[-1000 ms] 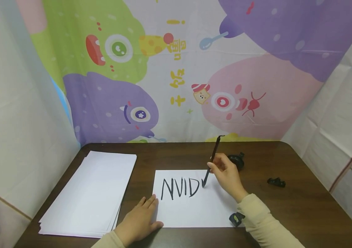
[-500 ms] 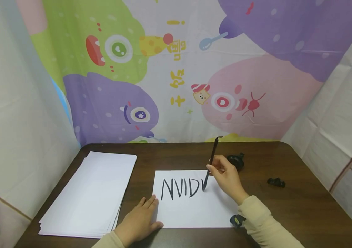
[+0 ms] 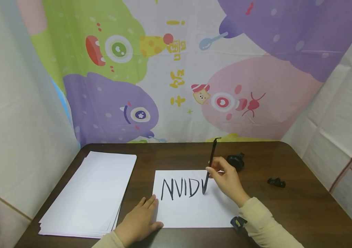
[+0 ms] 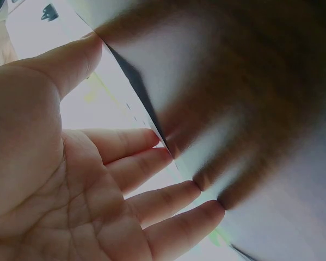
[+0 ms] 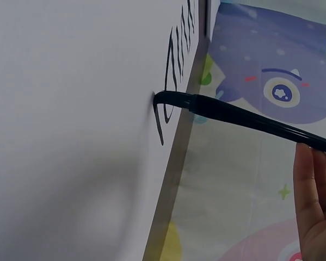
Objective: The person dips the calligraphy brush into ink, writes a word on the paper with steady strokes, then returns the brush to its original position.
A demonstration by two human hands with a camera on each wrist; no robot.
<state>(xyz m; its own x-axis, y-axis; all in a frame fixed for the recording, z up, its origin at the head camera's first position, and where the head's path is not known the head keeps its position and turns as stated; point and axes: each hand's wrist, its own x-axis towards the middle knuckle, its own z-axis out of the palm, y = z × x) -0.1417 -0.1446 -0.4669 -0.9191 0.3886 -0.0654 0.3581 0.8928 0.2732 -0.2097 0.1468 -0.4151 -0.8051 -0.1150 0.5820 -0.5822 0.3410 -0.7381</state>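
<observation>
A white sheet of paper (image 3: 191, 215) lies on the dark wooden table, with black letters NVID (image 3: 180, 187) brushed across its upper part. My right hand (image 3: 229, 181) pinches a black writing brush (image 3: 212, 151) by its handle, tilted slightly to the right. In the right wrist view the bristles (image 5: 171, 98) bend against the sheet at the end of a fresh stroke (image 5: 159, 128), right after the D. Flat on the sheet's left edge rests my left hand (image 3: 140, 220); the left wrist view shows its fingers (image 4: 176, 228) straight and slightly spread.
A stack of white paper (image 3: 89, 193) lies on the left of the table (image 3: 306, 213). Beyond my right hand stands a round black container (image 3: 235, 162), and farther right a small black object (image 3: 276, 182). A printed cloth (image 3: 176, 127) hangs behind the table.
My right hand has drawn the brush a little downward toward me, and the stroke after the D has grown longer. The left hand stays where it was.
</observation>
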